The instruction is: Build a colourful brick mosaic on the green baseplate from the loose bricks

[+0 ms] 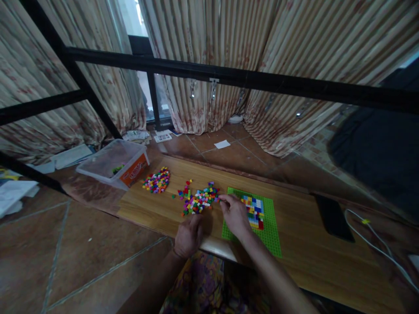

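My right hand (235, 214) reaches over the left edge of a green studded baseplate (272, 237), thumb and fingertips pinched together at the right side of a loose pile of small coloured bricks (201, 199). Whatever is between those fingertips is too small to make out. Rows of blue, white, yellow and red bricks (255, 209) are set on the baseplate, partly hidden behind this hand. My left hand (189, 237) rests at the table's front edge, just below the loose pile. Its fingers are curled closed, and their inside is hidden.
A second brick pile (157, 180) lies farther left on the wooden table (301, 226). Beyond it stands a clear plastic box (108, 161) with an orange label. At the right are a black phone-like slab (334, 218) and a white cable (389, 253). A dark metal rail (183, 69) crosses behind.
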The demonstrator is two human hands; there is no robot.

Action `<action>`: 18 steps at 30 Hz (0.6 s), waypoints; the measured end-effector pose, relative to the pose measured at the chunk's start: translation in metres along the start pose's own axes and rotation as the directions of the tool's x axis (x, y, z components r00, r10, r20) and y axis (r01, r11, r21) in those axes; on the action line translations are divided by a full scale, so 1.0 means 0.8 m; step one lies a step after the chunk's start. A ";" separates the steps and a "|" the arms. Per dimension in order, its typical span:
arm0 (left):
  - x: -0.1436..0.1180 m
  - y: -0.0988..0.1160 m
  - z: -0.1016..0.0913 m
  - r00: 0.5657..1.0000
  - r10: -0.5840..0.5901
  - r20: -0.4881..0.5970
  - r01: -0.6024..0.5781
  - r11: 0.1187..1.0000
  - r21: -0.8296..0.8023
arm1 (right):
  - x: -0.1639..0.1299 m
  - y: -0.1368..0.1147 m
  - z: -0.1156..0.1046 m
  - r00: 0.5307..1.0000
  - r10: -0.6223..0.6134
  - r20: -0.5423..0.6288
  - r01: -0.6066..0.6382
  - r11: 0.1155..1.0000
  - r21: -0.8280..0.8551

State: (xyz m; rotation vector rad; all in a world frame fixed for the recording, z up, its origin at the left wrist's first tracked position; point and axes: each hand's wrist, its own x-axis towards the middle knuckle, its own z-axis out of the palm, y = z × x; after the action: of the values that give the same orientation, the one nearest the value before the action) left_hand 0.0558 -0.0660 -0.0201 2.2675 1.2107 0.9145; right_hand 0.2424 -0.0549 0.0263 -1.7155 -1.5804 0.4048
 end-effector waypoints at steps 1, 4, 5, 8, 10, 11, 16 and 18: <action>-0.001 0.000 0.001 1.000 0.001 0.000 -0.001 1.000 0.003 | 0.012 0.003 0.004 1.000 -0.011 0.008 0.011 0.999 -0.039; -0.002 -0.001 0.002 1.000 0.006 0.000 -0.006 1.000 0.006 | 0.051 0.016 0.018 0.999 -0.026 0.023 0.029 0.988 -0.151; -0.002 -0.001 0.002 1.000 0.006 -0.002 -0.006 1.000 0.008 | 0.064 0.021 0.023 0.999 -0.032 0.025 0.036 0.982 -0.187; -0.002 -0.002 0.003 1.000 -0.003 0.000 0.003 1.000 0.009 | 0.099 0.031 0.038 0.995 -0.072 0.068 0.086 0.969 -0.231; -0.002 -0.002 0.003 1.000 -0.009 0.007 0.009 1.000 0.003 | 0.115 0.036 0.047 0.989 -0.094 0.112 0.118 0.966 -0.232; -0.001 -0.003 0.003 1.000 -0.010 0.008 0.010 1.000 0.002 | 0.121 0.037 0.051 0.985 -0.104 0.135 0.134 0.963 -0.233; 0.000 -0.002 0.002 1.000 -0.005 0.006 0.004 1.000 0.017 | 0.131 0.037 0.059 0.965 -0.124 0.233 0.179 0.955 -0.236; 0.000 -0.002 0.001 1.000 -0.006 0.011 0.005 1.000 0.022 | 0.129 0.034 0.059 0.962 -0.112 0.250 0.173 0.956 -0.236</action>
State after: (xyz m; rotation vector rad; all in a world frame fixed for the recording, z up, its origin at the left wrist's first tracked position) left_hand 0.0556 -0.0651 -0.0219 2.2820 1.2271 0.8893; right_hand 0.2490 0.0593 0.0021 -1.7787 -1.9900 0.3514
